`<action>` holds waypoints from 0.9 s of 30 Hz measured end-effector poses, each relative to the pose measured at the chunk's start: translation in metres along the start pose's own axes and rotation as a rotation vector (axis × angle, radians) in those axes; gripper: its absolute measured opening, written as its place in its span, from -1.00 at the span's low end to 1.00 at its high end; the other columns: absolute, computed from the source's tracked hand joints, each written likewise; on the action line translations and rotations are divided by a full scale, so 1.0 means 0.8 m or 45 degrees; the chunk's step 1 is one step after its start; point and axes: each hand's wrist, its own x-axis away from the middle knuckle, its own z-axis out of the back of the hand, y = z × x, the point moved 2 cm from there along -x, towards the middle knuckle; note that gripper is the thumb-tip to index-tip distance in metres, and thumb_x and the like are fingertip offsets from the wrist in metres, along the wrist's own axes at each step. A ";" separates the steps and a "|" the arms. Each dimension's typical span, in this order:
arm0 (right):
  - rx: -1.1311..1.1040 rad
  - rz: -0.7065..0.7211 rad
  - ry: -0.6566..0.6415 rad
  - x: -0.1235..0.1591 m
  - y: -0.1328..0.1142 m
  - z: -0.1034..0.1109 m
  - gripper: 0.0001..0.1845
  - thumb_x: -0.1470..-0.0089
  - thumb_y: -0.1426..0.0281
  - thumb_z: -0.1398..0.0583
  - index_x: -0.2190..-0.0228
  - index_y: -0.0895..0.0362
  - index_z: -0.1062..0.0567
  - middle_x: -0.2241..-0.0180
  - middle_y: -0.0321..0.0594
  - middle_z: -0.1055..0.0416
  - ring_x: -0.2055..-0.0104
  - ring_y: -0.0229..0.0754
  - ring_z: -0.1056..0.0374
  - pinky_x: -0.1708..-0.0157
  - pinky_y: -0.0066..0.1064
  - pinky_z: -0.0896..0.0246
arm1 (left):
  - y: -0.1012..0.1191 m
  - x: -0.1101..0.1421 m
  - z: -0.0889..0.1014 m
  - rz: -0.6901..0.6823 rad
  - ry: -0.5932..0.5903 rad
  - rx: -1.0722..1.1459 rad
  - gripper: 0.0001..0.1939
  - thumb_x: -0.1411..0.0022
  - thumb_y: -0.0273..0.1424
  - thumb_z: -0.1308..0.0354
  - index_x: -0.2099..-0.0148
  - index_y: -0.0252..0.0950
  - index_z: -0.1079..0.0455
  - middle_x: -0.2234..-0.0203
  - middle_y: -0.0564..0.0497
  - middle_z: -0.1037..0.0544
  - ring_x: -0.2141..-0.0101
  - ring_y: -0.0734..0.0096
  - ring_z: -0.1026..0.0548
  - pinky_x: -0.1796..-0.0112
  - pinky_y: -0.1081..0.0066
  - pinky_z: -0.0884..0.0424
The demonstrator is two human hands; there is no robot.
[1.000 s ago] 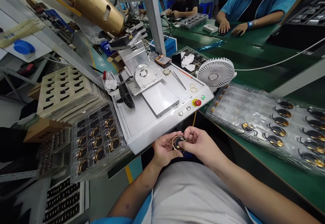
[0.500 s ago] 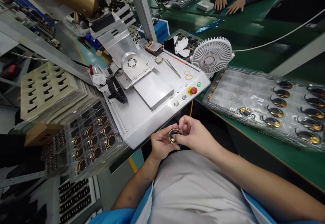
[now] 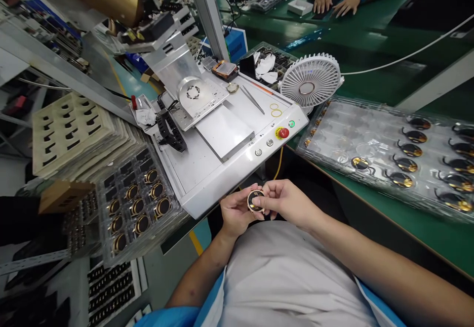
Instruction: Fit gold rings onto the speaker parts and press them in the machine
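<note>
Green worktop (image 3: 374,53) runs along back and right, light glare on its surface. Grey metal post (image 3: 208,13) toward its left side. Floor (image 3: 159,280) grey-green, yellow stripe (image 3: 196,242) on it. Perforated metal rail (image 3: 35,262) low at left.

Ahead of the left hand (image 3: 234,213), the front edge of the machine base (image 3: 192,169) offers open passage. The red button (image 3: 284,133) and the fan (image 3: 306,88) obstruct its right front corner.

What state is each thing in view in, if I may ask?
Left hand, gripping the round part
Right hand, thumb on its face
Round part, black face showing
Tweezers, lying on the machine
Fan, running state unclear
Right tray, partly filled
Left tray, holding gold-rimmed parts
Green button, apparently lit
</note>
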 end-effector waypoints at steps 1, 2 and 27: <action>-0.025 0.006 -0.022 -0.001 0.004 0.001 -0.46 0.20 0.08 -0.53 0.56 0.12 -0.36 0.62 -0.27 -0.47 0.60 -0.30 -0.32 0.62 -0.52 -0.23 | 0.002 -0.001 -0.002 -0.043 -0.041 -0.005 -0.38 0.20 -0.35 -0.64 0.01 -0.05 -0.64 0.06 -0.06 -0.72 0.17 0.14 -0.73 0.15 0.24 -0.70; -0.064 0.020 -0.037 -0.001 0.007 0.000 -0.42 0.22 0.05 -0.53 0.59 0.12 -0.34 0.64 -0.26 -0.46 0.62 -0.31 -0.31 0.63 -0.52 -0.23 | 0.005 -0.002 -0.003 -0.092 -0.087 -0.004 -0.38 0.17 -0.38 -0.63 -0.02 -0.04 -0.63 0.06 -0.06 -0.72 0.19 0.16 -0.73 0.16 0.26 -0.70; 0.133 0.404 0.422 -0.103 -0.104 0.036 -0.63 -0.08 0.26 -0.42 0.54 0.13 -0.39 0.71 -0.35 -0.36 0.73 -0.37 -0.14 0.71 -0.56 -0.04 | 0.041 -0.014 0.006 -0.129 0.152 -0.303 -0.17 0.10 -0.52 -0.58 -0.25 -0.14 -0.47 0.02 -0.15 -0.70 0.02 0.18 -0.68 -0.04 0.28 -0.60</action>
